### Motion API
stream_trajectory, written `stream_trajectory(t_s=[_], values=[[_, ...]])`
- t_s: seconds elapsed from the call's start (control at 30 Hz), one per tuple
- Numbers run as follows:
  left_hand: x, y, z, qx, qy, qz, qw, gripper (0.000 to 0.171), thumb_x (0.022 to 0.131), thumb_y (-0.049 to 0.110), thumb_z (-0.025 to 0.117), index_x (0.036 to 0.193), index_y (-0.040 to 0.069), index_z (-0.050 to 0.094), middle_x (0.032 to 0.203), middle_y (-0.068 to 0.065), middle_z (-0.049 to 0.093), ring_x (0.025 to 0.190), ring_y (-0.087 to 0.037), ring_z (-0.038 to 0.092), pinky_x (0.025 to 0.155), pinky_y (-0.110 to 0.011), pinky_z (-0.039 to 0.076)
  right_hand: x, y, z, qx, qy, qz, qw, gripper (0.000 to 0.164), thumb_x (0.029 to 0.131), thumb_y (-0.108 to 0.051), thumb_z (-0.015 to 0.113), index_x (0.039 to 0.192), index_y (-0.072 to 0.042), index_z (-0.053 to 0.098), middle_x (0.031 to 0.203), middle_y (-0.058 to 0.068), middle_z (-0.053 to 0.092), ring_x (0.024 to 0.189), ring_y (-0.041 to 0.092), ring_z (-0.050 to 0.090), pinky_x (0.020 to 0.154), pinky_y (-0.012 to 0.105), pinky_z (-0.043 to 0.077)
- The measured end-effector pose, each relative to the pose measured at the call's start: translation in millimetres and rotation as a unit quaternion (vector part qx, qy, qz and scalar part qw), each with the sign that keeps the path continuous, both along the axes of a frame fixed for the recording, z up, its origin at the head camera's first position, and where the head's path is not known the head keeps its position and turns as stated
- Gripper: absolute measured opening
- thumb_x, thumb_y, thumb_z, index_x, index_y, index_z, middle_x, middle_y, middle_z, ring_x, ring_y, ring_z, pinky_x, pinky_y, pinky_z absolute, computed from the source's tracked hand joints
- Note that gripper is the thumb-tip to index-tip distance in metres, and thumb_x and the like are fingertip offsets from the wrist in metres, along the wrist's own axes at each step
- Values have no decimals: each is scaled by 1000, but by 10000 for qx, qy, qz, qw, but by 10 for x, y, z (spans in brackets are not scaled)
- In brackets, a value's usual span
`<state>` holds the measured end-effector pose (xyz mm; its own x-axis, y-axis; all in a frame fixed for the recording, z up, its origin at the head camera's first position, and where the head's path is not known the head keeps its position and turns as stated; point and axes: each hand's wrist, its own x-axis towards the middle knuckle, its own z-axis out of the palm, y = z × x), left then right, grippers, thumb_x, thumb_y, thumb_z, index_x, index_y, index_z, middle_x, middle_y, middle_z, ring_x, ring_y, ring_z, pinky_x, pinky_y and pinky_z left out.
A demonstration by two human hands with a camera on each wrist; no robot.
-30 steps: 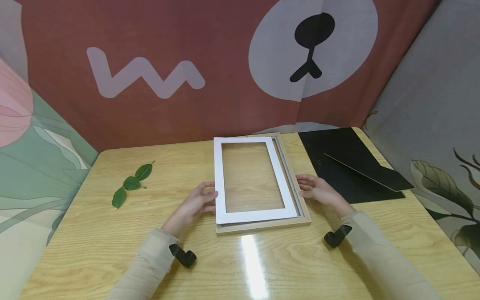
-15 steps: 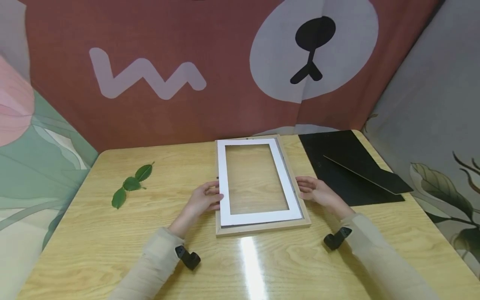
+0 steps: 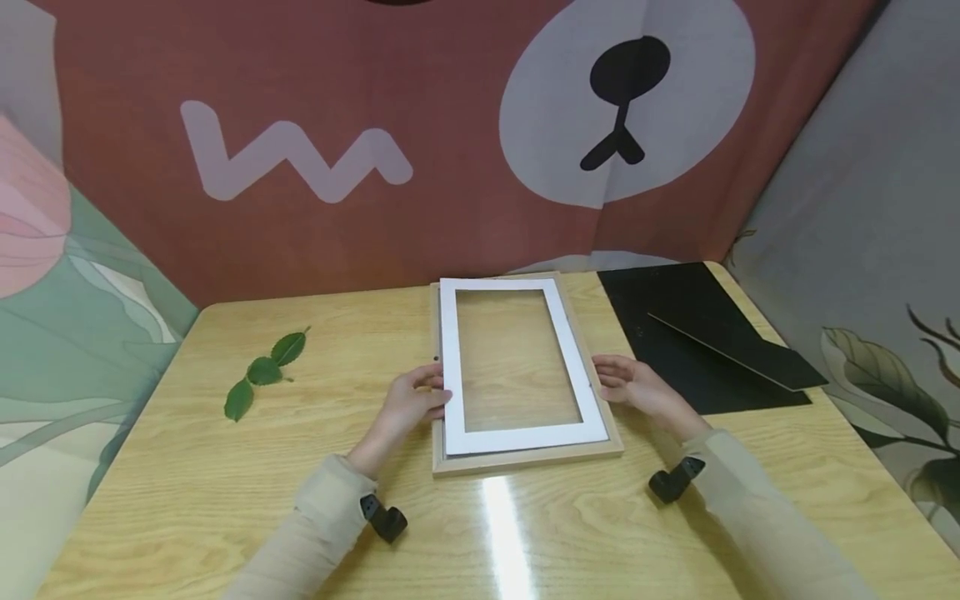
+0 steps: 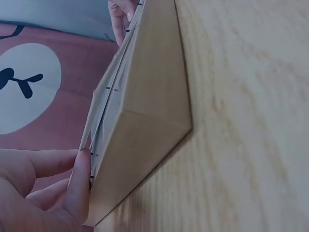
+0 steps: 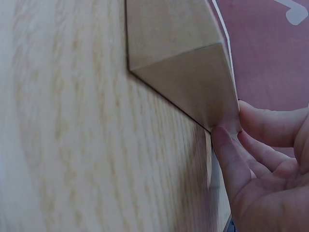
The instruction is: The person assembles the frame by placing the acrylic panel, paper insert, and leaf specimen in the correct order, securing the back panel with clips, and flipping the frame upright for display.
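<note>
A white picture mat (image 3: 453, 367) with a rectangular cutout lies over the light wooden picture frame (image 3: 525, 461) on the table. It sits slightly askew, and its left side is raised in the left wrist view. My left hand (image 3: 405, 408) pinches the mat's left edge between thumb and fingers. At the frame's right side is my right hand (image 3: 637, 387), its fingertips touching the outer wall. In the right wrist view the thumb (image 5: 224, 140) presses on that wooden side, while the index finger reaches its upper edge. Small dark tabs (image 4: 91, 154) show along the frame's inner rim.
A black backing board (image 3: 675, 333) with a fold-out stand (image 3: 750, 354) lies at the right. Several green leaves (image 3: 264, 371) lie at the left. A printed cloth (image 3: 337, 242) hangs behind the table's back edge.
My left hand has shifted the mat to the right, from overhanging the frame's left edge to lying within its outline. My right hand has stayed at the frame's right side.
</note>
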<state>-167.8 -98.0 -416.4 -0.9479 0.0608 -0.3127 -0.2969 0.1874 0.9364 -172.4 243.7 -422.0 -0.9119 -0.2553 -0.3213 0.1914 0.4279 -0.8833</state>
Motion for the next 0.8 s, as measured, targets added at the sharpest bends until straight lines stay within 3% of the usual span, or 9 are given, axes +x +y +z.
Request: stream_trajectory(t_s=[0.27, 0.57, 0.8], values=[[6, 20, -21, -112, -31, 136, 9998, 51, 85, -10, 62, 134, -3, 51, 110, -15, 57, 70, -8, 60, 65, -21, 59, -5, 1, -9, -3, -12, -13, 10000, 59, 95, -6, 54, 145, 9, 27, 148, 31, 33, 138, 43, 34, 109, 40, 42], [23, -43, -6, -25, -18, -256, 9997, 58, 84, -12, 57, 139, -4, 44, 121, -21, 53, 84, -15, 61, 80, -30, 60, -11, -8, -34, -17, -57, -95, 9999, 59, 95, -5, 54, 145, 8, 27, 149, 31, 33, 138, 41, 35, 108, 36, 44], [73, -45, 11, -141, 58, -77, 9999, 52, 86, -5, 60, 137, -2, 47, 129, -23, 55, 94, -19, 66, 82, -28, 59, -17, -8, -27, 25, -37, -60, 10000, 59, 95, -5, 53, 145, 9, 26, 148, 32, 33, 138, 42, 35, 109, 40, 42]])
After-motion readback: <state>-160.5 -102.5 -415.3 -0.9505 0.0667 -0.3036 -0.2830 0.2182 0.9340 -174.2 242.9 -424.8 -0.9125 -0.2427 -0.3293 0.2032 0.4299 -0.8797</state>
